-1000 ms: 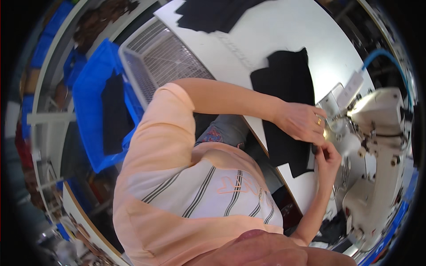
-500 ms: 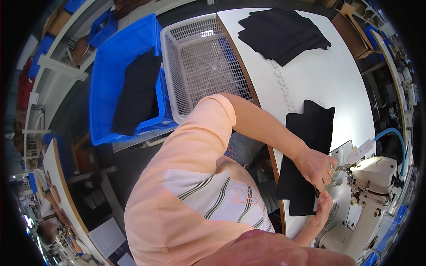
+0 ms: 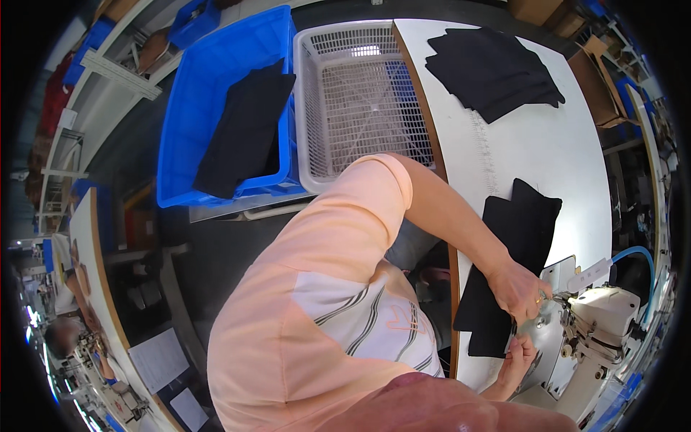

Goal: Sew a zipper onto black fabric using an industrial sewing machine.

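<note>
A black fabric piece (image 3: 522, 227) lies along the table's near edge, beside a white sewing machine (image 3: 604, 317). My left hand (image 3: 518, 289), with a ring on one finger, rests over the fabric's machine-side edge. Its fingers are bent down on the cloth close to the needle area. Below it, my right hand (image 3: 517, 360) pinches the fabric's lower corner, where a narrow pale strip shows between the fingers. The fingertips of the two hands are close together but apart. The cloth under my left palm is hidden.
A fanned stack of black fabric pieces (image 3: 497, 72) lies at the table's far end. Beside the table stand a white plastic basket (image 3: 309, 108) and a blue bin (image 3: 180, 122) holding black fabric (image 3: 245, 133). A blue hose (image 3: 651, 270) arches over the machine. Another person works at far left.
The whole view has shifted, so the table and bins sit further right. My hands stay at the machine, with their fingertips slightly further apart than before.
</note>
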Available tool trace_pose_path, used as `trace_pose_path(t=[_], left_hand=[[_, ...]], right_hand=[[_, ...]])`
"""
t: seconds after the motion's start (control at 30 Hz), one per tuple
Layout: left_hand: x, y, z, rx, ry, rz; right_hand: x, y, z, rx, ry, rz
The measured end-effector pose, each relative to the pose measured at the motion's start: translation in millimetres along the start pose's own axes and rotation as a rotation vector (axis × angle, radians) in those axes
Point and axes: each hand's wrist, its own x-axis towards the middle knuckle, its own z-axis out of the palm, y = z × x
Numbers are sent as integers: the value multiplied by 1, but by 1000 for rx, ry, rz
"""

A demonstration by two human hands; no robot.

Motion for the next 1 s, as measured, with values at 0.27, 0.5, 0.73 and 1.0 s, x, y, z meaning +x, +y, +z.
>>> trace_pose_path(t=[0.27,0.5,0.73,1.0], left_hand=[[-8,-17,-20,92,-78,-205],[-72,-63,-110,158,-48,-996],[-69,-66,-92,261,-243,-1018],[-17,-36,-90,-786,-10,-1443]], right_hand=[[4,-4,-15,-157,112,-25],[-22,-1,-34,140,382,78],[-14,1,-7,-215,465,12],[-22,6,-28,-20,511,-24]])
